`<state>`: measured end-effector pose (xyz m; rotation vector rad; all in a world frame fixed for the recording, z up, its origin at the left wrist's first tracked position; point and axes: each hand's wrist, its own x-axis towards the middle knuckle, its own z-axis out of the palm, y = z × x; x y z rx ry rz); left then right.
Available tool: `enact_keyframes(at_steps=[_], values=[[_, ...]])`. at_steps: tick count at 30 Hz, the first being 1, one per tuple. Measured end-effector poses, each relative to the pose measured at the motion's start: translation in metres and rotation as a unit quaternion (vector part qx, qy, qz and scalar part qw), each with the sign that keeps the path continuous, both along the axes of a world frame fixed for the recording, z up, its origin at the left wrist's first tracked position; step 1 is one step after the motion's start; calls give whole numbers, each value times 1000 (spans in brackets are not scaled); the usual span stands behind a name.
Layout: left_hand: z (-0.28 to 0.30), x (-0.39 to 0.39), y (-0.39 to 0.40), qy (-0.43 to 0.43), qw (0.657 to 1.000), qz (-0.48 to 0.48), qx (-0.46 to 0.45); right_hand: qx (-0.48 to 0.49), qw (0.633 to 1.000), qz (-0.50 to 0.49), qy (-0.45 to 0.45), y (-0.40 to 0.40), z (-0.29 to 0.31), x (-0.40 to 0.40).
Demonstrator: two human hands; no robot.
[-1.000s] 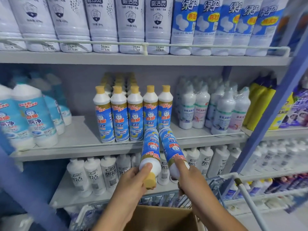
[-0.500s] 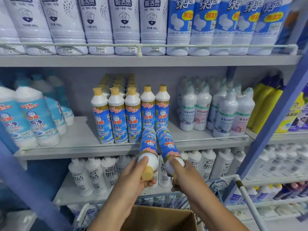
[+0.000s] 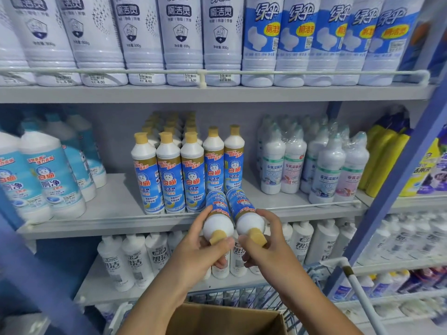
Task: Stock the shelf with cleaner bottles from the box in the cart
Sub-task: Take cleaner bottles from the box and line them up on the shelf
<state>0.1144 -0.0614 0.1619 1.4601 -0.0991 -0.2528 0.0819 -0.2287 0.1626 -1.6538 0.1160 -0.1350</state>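
Gripping two tapered plastic bottles, caps toward the camera.
Left hand (image 3: 205, 252) fingers curl around left bottle (image 3: 217, 213); right hand (image 3: 263, 247) wraps right bottle (image 3: 244, 209).

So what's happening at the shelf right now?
A person is stocking cleaner bottles. The left hand grips one yellow-capped bottle and the right hand grips another; both bottles are tipped with bases toward the middle shelf and caps toward the person. Their bases are at the shelf's front edge, just before the standing row of matching bottles. Neither is set down yet. The open cardboard box sits in the cart below.
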Motion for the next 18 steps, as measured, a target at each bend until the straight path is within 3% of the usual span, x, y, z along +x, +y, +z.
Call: enact_keyframes(at_steps=[10,18], values=[[42,29,1,-42,990,26,131,-24,999,-35,-4,-4,25,21],[81,60,-6,-18,984,16,174,-84,996,-36,-3,-7,64,46]])
